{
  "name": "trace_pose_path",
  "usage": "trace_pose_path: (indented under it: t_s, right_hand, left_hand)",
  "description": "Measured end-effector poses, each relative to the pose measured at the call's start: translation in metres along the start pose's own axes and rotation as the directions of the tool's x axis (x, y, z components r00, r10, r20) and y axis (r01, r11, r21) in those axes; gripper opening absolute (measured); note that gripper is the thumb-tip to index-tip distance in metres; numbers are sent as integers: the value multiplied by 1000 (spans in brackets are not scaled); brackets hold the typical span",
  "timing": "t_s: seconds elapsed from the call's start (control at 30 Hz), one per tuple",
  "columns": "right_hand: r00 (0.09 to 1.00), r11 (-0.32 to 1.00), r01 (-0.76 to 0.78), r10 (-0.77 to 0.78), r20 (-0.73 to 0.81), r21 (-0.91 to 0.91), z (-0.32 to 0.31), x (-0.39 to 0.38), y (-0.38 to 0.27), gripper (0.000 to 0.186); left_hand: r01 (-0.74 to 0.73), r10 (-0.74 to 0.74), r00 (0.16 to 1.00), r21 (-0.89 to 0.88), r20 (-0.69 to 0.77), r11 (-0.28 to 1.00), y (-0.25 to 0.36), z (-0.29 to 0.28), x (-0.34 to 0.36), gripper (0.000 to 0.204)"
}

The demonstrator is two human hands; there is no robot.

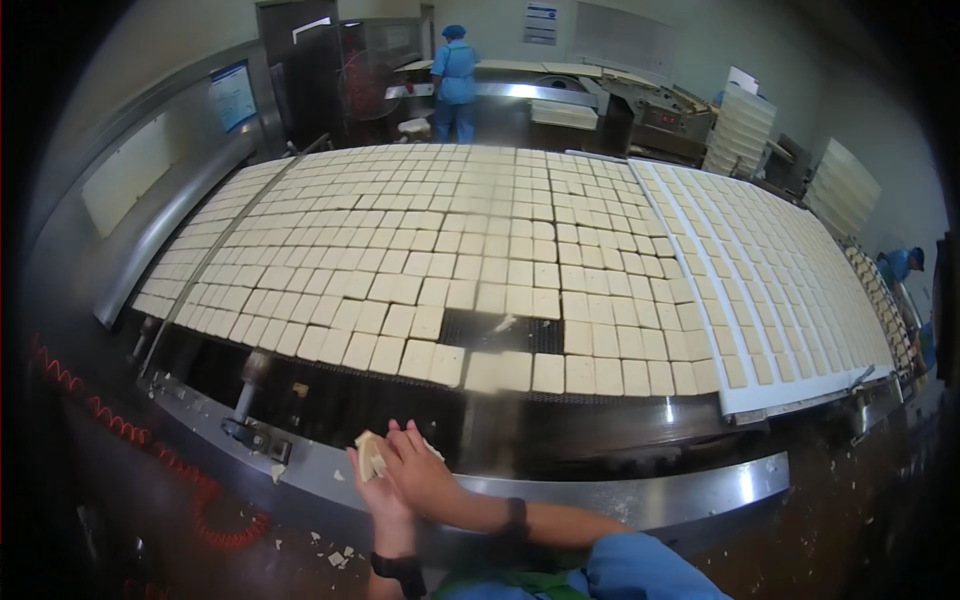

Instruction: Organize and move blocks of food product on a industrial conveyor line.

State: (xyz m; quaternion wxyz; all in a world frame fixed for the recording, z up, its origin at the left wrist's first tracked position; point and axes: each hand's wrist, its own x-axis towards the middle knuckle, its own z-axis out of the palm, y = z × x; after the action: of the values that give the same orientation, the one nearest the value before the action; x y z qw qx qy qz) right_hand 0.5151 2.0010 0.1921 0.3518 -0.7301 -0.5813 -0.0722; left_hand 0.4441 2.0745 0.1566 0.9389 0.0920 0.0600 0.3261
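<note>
Just short of the belt's near edge, my two hands are together. My left hand (378, 497) is closed around a pale, cream-coloured broken piece (369, 456) that looks like one of the square slabs. My right hand (418, 478) lies across it from the right, its fingers over the palm side; a bit of white shows beyond its knuckles. What the right hand grips is mostly hidden. In front, many pale square slabs (375, 352) lie in close rows on a dark mesh belt (470, 331). A gap in the near rows bares the mesh, with small fragments (506, 324) on it.
A steel rail (650, 501) runs between me and the belt. To the right, spaced squares lie on a white belt (743, 400). A red coiled hose (130, 431) hangs at left. Crumbs (338, 557) litter the floor. One co-worker (455, 85) stands at the back, another (901, 264) far right.
</note>
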Motion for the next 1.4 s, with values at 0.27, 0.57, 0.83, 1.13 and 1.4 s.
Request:
trace_pose_path:
  t_s: [0.27, 0.57, 0.83, 1.13, 1.4]
  right_hand:
    - [981, 985, 115, -133, -140, -132, -70, 68, 97, 13]
    - [886, 820, -422, 464, 15, -387, -71, 81, 241, 30]
    - [898, 892, -434, 440, -24, 126, -86, 72, 258, 12]
    - [977, 914, 7, -93, 194, 406, -53, -100, 84, 21]
    - [975, 970, 221, -215, -64, 101, -129, -197, 112, 12]
  left_hand:
    - [87, -251, 905, -428, -345, 900, -1, -24, -54, 46]
    - [212, -283, 897, -231, -340, 949, -27, -67, -100, 68]
    - [236, -247, 909, -73, -337, 969, -32, -57, -96, 85]
    - [315, -313, 938, -11, -149, 949, -123, -67, -46, 49]
    - [504, -524, 845, -170, -109, 847, -226, -42, -78, 35]
